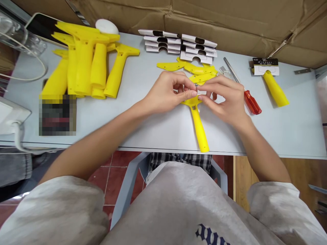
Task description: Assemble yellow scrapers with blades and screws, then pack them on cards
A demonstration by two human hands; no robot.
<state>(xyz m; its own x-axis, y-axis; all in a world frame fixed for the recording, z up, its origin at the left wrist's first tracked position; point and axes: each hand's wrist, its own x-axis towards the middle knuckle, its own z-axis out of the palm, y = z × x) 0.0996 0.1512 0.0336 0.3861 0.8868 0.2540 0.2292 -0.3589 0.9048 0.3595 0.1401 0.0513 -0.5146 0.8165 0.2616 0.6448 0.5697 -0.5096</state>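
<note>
My left hand (171,91) and my right hand (226,97) meet over the table, both with fingers closed in a pinch. Between their fingertips shows a small metal piece (196,85), too small to name. Right below lies a yellow plastic scraper handle (199,127), its grip pointing toward me and its wide head partly covered by my fingers. Thumbs of both hands rest close to that head; whether they press on it I cannot tell. Several flat yellow plastic plates (200,69) lie just beyond my fingers.
Yellow handles (85,68) stand bunched at the left, near a phone (43,29). White folded cards (163,44) line the back. At the right lie a red-handled screwdriver (251,102), a carded scraper (276,88) and a blade (302,71). Cardboard (230,27) walls the rear.
</note>
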